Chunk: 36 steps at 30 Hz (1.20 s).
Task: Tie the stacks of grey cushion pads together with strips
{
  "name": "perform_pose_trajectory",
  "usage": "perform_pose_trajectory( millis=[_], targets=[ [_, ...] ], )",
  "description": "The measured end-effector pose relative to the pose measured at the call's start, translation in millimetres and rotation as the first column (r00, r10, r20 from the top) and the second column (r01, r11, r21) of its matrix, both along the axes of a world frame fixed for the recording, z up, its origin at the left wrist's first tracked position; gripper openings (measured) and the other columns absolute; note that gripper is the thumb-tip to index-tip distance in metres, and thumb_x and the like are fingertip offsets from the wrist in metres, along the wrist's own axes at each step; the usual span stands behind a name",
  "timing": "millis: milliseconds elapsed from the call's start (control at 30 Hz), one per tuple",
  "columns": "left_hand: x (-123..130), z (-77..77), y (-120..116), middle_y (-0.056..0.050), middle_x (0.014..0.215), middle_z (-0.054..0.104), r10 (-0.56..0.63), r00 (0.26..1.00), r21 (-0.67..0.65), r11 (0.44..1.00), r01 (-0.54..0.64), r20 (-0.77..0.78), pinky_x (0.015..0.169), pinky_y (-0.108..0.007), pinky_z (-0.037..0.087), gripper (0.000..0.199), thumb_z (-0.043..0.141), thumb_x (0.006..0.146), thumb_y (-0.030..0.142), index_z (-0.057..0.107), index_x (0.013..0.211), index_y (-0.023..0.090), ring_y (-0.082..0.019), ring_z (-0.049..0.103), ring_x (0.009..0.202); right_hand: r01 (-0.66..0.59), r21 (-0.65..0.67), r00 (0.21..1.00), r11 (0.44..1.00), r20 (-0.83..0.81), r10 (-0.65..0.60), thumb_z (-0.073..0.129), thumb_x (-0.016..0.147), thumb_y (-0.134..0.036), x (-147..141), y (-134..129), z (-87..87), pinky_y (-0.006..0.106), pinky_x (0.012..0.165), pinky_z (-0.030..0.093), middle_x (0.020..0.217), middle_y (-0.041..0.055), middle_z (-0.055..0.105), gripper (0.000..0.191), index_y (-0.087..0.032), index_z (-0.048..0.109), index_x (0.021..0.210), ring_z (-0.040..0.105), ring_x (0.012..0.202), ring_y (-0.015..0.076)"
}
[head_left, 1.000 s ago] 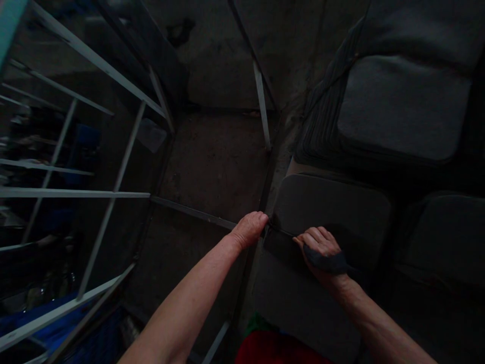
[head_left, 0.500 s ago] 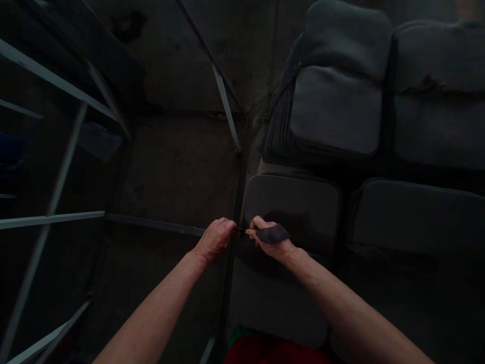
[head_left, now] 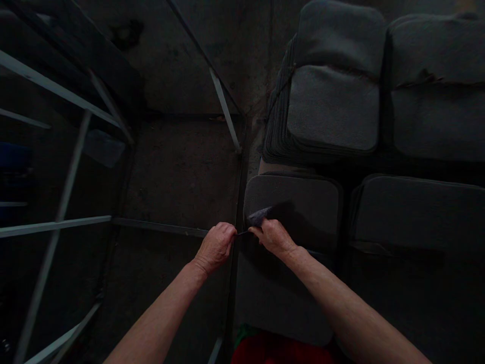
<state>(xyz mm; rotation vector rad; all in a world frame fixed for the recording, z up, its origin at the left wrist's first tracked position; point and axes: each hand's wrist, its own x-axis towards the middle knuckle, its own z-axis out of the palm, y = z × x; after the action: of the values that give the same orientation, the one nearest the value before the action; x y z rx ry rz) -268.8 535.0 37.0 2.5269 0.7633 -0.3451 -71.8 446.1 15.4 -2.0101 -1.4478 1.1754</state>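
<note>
the left hand [head_left: 216,247] was closed in a fist, knuckles up, with one end of a thin dark line [head_left: 242,233] gripped at its thumb side. the right hand [head_left: 276,238] pinched the same line between thumb and fingers, so that a short, straight length showed in the gap between the two hands. a dark, fuzzy-looking strip [head_left: 258,216] rose from the right hand on its far side — too dim to tell how it was held, or whether it joined the line.

under the right hand lay the near stack [head_left: 291,194] of dark grey pads with rounded corners, reaching both beyond the hand and back toward the person; whether the hand touched it could not be told. the left hand was just off that stack's left edge, near a flat metal bar [head_left: 159,226] that ran leftward from behind the knuckles.

beyond the right hand stood a taller stack [head_left: 333,108], pinched in across its middle by a tie, with another tied stack [head_left: 435,119] to its right. well to the right of the right hand was a further low stack [head_left: 420,212], mostly in shadow. left of the left hand stood a pale metal frame [head_left: 74,167] — with a cloudy, see-through sheet [head_left: 104,147] beside it. red clothing [head_left: 280,350] showed below and between the forearms.
</note>
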Motion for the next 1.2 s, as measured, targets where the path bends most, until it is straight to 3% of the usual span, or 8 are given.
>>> perform_pose_trajectory(
  millis=[333,467,567,633,733,800,1000,1200],
  targets=[
    [11,-19.3,4,-0.009,0.088,0.065,0.051,0.996,-0.041,0.998,-0.054,-0.068,0.088,-0.041,0.041,0.015,0.051,0.084,0.006,0.058,0.090,0.018,-0.027,0.059,0.093,-0.057,0.036,0.996,0.998,0.076,0.054,0.058,0.097,-0.031,0,-16,2.7,0.027,0.067,0.046,0.075,0.0076,0.072,0.019,-0.017,0.067,0.088,0.069,0.070,0.0207],
    [4,-0.7,-10,-0.008,0.086,0.064,0.190,0.980,-0.096,0.976,-0.195,-0.058,0.077,-0.034,0.043,0.011,0.047,0.090,0.013,0.056,0.092,0.019,-0.022,0.062,0.084,-0.079,0.027,0.988,0.997,0.138,0.074,0.059,0.097,-0.029,-1,-10,4.3,0.028,0.064,0.044,0.083,0.0112,0.073,0.024,-0.012,0.062,0.113,0.070,0.075,0.0242],
    [10,19.9,-36,-0.001,0.077,0.063,0.314,0.949,-0.194,0.930,-0.312,-0.022,0.064,-0.026,0.041,0.010,0.046,0.093,0.021,0.055,0.088,0.020,-0.016,0.061,0.070,-0.142,0.056,0.981,0.988,0.140,0.133,0.052,0.100,-0.024,-2,-9,7.4,0.027,0.069,0.044,0.090,0.0105,0.072,0.016,-0.015,0.064,0.104,0.070,0.083,0.0223],
    [24,27.9,-54,0.002,0.067,0.059,0.508,0.861,-0.357,0.808,-0.469,0.018,0.056,-0.023,0.037,0.015,0.047,0.092,0.027,0.054,0.080,0.020,-0.013,0.056,0.061,-0.193,0.076,0.975,0.978,0.130,0.182,0.049,0.098,-0.018,-2,-12,11.2,0.027,0.070,0.045,0.093,0.0099,0.070,0.016,-0.015,0.064,0.100,0.068,0.085,0.0210],
    [53,31.8,-72,0.004,0.058,0.051,0.787,0.618,-0.640,0.476,-0.603,0.003,0.051,-0.022,0.034,0.026,0.051,0.089,0.038,0.050,0.070,0.020,-0.011,0.047,0.053,-0.279,0.125,0.959,0.952,0.092,0.269,0.063,0.083,-0.014,1,-19,16.9,0.027,0.074,0.046,0.102,0.0094,0.067,0.025,-0.015,0.063,0.108,0.065,0.090,0.0207],
    [68,33.7,-77,0.004,0.058,0.050,0.851,0.524,-0.691,0.399,-0.602,0.035,0.051,-0.022,0.035,0.029,0.052,0.089,0.041,0.049,0.069,0.020,-0.011,0.046,0.053,-0.300,0.186,0.953,0.936,0.013,0.303,0.068,0.075,-0.012,4,-22,18.5,0.027,0.076,0.046,0.103,0.0079,0.066,0.031,-0.016,0.063,0.106,0.062,0.091,0.0200],
    [67,41.8,-73,0.004,0.062,0.051,0.740,0.626,-0.550,0.639,-0.538,0.247,0.056,-0.023,0.036,0.028,0.054,0.093,0.036,0.054,0.071,0.019,-0.010,0.048,0.057,-0.245,0.216,0.951,0.945,-0.135,0.278,0.058,0.081,-0.011,8,-22,9.6,0.025,0.071,0.043,0.089,0.0038,0.066,0.013,-0.017,0.065,0.090,0.061,0.080,0.0166],
    [47,22.4,-51,-0.008,0.115,0.061,0.467,0.761,-0.254,0.884,-0.392,0.450,0.100,-0.034,0.042,0.023,0.043,0.095,0.017,0.062,0.109,0.018,-0.020,0.054,0.111,-0.197,0.216,0.964,0.956,-0.137,0.229,0.049,0.091,-0.017,8,-21,2.8,0.027,0.069,0.041,0.089,0.0064,0.063,0.016,-0.016,0.065,0.091,0.058,0.077,0.0166]
  ],
)
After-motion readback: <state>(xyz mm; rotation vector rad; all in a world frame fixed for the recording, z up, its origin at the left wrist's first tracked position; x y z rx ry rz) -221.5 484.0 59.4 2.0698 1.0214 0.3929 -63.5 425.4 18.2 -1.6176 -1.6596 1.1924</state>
